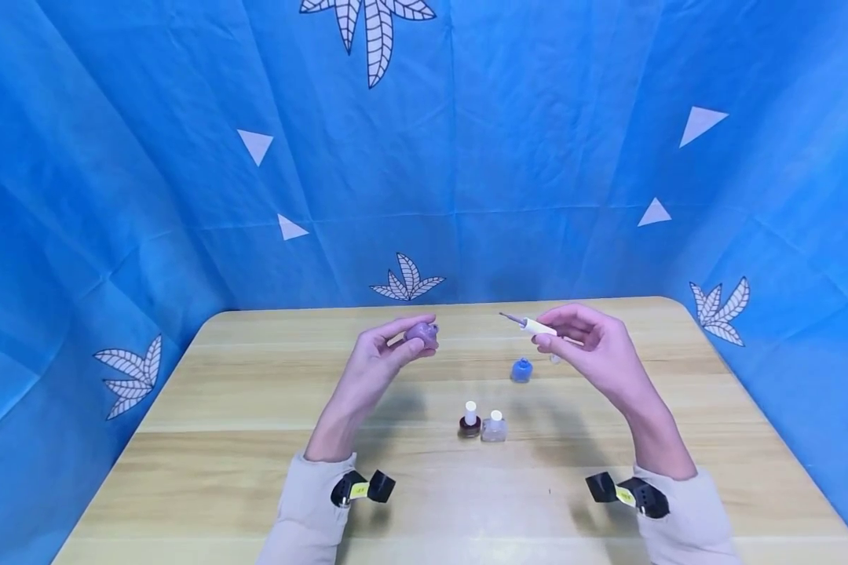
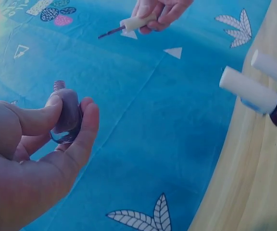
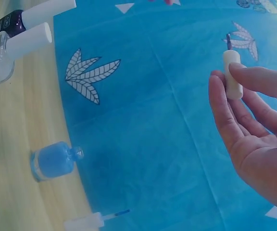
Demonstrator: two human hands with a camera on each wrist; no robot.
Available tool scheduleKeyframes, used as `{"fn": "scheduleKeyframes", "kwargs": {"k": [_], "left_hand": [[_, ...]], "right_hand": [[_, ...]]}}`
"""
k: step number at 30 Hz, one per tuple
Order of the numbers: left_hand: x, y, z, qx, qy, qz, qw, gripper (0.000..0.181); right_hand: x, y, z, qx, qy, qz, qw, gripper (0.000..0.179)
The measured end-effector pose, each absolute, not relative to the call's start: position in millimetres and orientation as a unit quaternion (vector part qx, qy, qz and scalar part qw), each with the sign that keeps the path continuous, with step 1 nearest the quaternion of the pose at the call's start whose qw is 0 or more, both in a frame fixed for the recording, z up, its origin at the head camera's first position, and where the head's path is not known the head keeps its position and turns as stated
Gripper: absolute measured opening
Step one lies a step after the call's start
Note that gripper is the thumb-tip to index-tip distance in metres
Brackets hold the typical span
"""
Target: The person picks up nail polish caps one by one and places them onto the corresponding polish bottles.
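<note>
My left hand (image 1: 381, 357) pinches a small purple nail polish bottle (image 2: 69, 115) between thumb and fingers; its threaded neck is uncapped. Held off to the right, a white nail polish cap (image 3: 233, 74) with a purple-coated brush (image 1: 512, 318) is gripped by my right hand (image 1: 593, 345). The brush points toward the bottle but stays apart from it. Below the right hand, an uncapped blue nail polish bottle (image 1: 521, 370) stands on the table. Its likely cap, white with a blue-tipped brush (image 3: 88, 222), lies nearby, mostly hidden by the right hand in the head view.
Two capped bottles stand side by side nearer me on the wooden table (image 1: 205, 463): a dark one (image 1: 469, 424) and a clear one (image 1: 494, 428). A blue patterned cloth (image 1: 466, 157) hangs behind the table and at both sides.
</note>
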State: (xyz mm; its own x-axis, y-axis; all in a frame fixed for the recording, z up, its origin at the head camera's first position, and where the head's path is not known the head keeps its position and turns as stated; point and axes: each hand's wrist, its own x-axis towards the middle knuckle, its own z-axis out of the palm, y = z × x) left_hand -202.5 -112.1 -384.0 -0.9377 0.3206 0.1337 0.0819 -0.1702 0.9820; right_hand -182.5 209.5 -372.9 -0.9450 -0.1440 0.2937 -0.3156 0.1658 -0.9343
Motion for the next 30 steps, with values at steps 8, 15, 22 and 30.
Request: {"fn": "scheduleKeyframes", "kwargs": {"k": [8, 15, 22, 30], "left_hand": [[-198, -110, -385, 0.143, 0.627, 0.765, 0.042, 0.029], [-193, -107, -381, 0.123, 0.646, 0.753, 0.037, 0.033], [-191, -101, -380, 0.137, 0.626, 0.767, 0.043, 0.032], [-188, -97, -378, 0.152, 0.622, 0.767, 0.04, 0.03]], "right_hand": [[-173, 204, -367, 0.126, -0.748, 0.641, 0.112, 0.028], [-169, 201, -366, 0.157, -0.72, 0.667, 0.11, 0.028], [-164, 201, -362, 0.165, -0.713, 0.67, 0.123, 0.027], [-161, 200, -360, 0.197, -0.703, 0.672, 0.119, 0.026]]}}
